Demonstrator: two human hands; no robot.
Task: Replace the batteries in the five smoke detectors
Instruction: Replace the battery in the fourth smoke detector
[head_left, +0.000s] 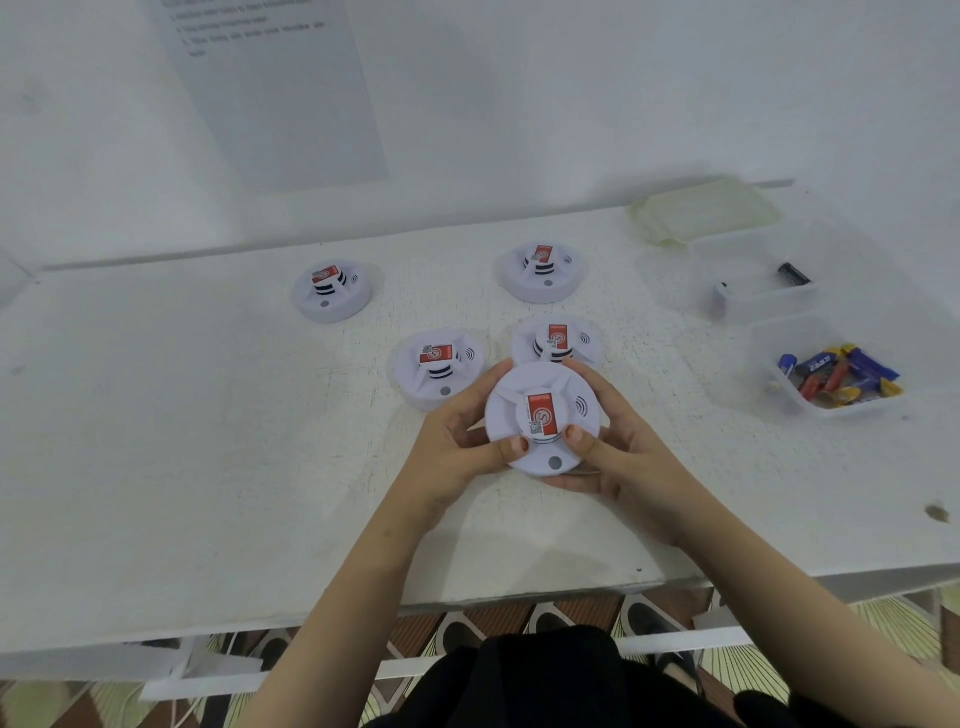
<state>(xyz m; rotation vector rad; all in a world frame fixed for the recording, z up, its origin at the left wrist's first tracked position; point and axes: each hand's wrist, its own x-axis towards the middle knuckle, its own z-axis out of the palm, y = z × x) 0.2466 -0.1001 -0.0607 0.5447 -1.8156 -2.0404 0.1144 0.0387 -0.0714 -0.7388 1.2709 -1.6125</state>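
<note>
A round white smoke detector (540, 415) with a red label on its raised centre is held just above the white table (208, 441). My left hand (462, 447) grips its left rim, thumb on its face. My right hand (613, 457) grips its right rim and underside, thumb beside the centre. Several more detectors lie face up on the table: one at the far left (332, 291), one at the far middle (543, 273), and two just beyond my hands (439, 366) (558, 340). A clear tub (831, 374) at the right holds several coloured batteries.
A second clear tub (753, 283) behind the first holds a black battery and another small one. A pale lid (706, 210) lies at the back right against the wall. A printed sheet (270, 88) hangs on the wall. The table's front edge runs just before my forearms.
</note>
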